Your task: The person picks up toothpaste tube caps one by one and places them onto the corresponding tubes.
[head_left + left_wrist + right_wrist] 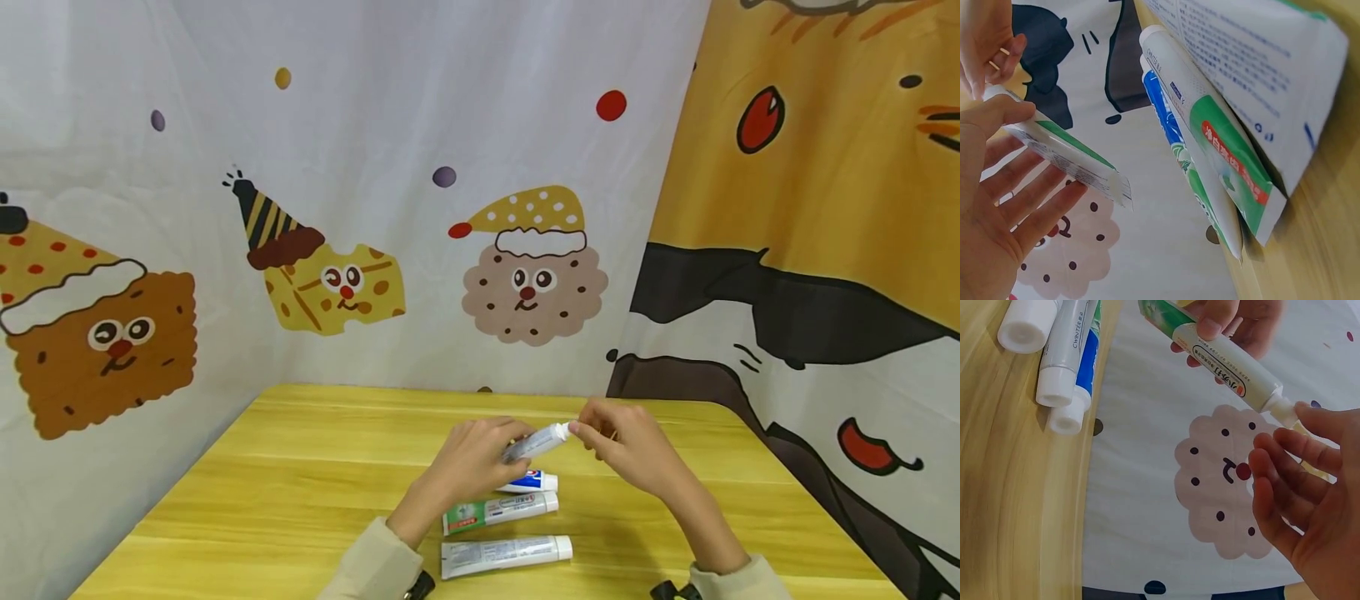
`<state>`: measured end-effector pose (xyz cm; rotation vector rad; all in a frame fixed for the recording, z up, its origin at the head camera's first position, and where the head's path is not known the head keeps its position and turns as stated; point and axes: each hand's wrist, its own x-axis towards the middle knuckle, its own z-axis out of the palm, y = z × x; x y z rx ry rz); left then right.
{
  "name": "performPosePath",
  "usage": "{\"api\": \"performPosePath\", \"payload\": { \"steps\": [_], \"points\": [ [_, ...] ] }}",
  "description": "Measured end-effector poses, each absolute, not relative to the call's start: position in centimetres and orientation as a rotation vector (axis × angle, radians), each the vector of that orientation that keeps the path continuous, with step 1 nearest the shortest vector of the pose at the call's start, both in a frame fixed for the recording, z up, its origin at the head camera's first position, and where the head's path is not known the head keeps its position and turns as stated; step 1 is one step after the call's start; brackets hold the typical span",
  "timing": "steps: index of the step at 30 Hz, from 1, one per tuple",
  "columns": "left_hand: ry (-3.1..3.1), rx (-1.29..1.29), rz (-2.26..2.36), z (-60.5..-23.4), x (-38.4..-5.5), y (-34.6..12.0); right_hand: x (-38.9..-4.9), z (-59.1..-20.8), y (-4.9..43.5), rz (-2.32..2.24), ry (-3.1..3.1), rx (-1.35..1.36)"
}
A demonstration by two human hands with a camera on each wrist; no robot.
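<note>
My left hand (476, 454) holds a white and green toothpaste tube (1229, 362) above the table, its thumb on top and its fingers underneath. The tube tilts, with its narrow white cap end (1282, 411) towards the right hand. My right hand (630, 442) pinches that end between thumb and index finger, while the other fingers curl loosely beside it. Below, three more capped toothpaste tubes lie side by side: a blue one (534, 481) partly hidden by the left hand, a green and white one (517, 507), and a mostly white one (506, 556) nearest me.
A yellow wood-grain table (315, 483) carries the tubes, their caps pointing right. Behind it hangs a white cloth (360, 125) printed with cartoon snacks, joined at the right by a large orange cartoon figure (832, 183). Pale sleeves (378, 567) cover both forearms.
</note>
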<state>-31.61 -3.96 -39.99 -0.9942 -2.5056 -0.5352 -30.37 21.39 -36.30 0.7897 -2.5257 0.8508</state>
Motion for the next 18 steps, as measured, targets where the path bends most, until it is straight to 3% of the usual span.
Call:
{"api": "performPosePath", "payload": {
  "steps": [12,18],
  "points": [
    [-2.501,-1.034,-0.555,-39.89,-31.58,-3.68,-30.48,-36.50,21.37,0.810,-2.534,0.834],
    [-2.481,-1.056,-0.546,-40.11,-31.54,-3.58,-30.26,-36.39,21.33,0.757,-2.605,0.725]
  ]
}}
